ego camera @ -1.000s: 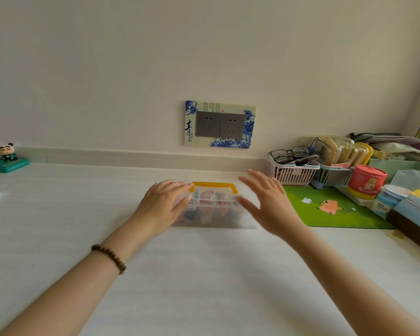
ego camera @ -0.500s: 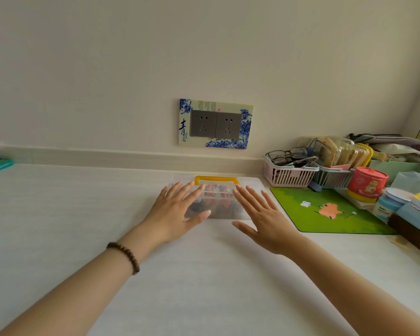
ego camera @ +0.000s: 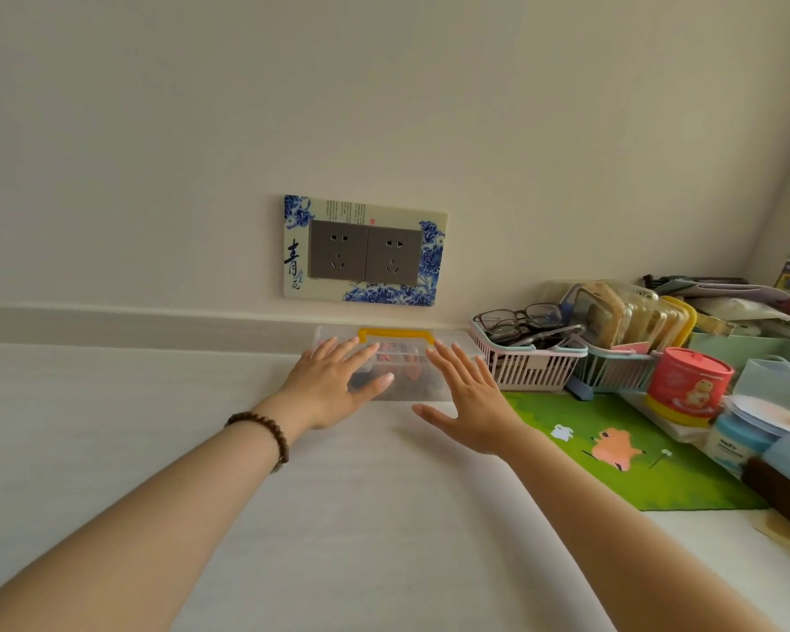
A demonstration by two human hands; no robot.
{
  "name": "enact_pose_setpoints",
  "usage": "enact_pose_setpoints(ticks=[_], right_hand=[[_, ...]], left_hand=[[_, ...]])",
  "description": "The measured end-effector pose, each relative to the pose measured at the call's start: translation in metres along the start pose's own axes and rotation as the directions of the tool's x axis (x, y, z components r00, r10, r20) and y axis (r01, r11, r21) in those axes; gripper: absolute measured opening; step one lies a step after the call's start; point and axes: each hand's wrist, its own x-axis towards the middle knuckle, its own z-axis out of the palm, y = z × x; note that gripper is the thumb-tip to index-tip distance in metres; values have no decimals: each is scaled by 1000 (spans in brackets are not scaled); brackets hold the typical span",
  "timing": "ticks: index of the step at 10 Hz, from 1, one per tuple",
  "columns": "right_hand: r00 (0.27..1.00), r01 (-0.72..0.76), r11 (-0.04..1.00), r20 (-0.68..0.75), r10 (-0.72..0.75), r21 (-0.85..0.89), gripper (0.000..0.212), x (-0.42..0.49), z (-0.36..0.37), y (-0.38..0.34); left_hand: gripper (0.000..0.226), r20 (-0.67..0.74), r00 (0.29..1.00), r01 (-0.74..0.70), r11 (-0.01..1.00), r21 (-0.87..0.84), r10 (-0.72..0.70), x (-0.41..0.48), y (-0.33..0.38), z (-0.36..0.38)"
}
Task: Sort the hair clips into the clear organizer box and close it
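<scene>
The clear organizer box (ego camera: 407, 385) with a yellow handle (ego camera: 395, 334) lies flat on the white table, close against the back wall under the socket plate. Its lid is down, and red and dark hair clips (ego camera: 397, 355) show through it. My left hand (ego camera: 334, 385) lies flat on the box's left part, fingers spread. My right hand (ego camera: 468, 396) is flat with fingers spread at the box's right front edge, its fingertips reaching the right end of the handle. Neither hand grips anything.
A pink basket (ego camera: 527, 364) with glasses stands just right of the box, with a teal basket (ego camera: 621, 371) beyond it. A green mat (ego camera: 612, 467), a red tin (ego camera: 687, 385) and tubs fill the right side. A socket plate (ego camera: 366, 250) is on the wall.
Both hands have pushed the box away from me across the table until it sits against the back wall. The fingers have flattened onto and beside the lid.
</scene>
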Motion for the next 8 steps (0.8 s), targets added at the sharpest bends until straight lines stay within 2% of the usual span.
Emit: enact_pose_setpoints(ticks=[3, 5, 7, 8], right_hand=[[998, -11, 999, -66, 13, 35, 88, 36, 19, 31], [995, -2, 999, -103, 6, 45, 85, 39, 26, 38], [998, -58, 998, 7, 58, 25, 77, 37, 12, 29], [994, -56, 998, 89, 56, -3, 80, 39, -5, 22]], left_hand=[[92, -21, 999, -28, 1000, 0, 28, 51, -11, 13], [88, -14, 999, -32, 999, 9, 32, 52, -9, 14], [75, 64, 998, 26, 998, 50, -29, 50, 0, 8], [71, -21, 1000, 3, 999, 53, -2, 39, 0, 8]])
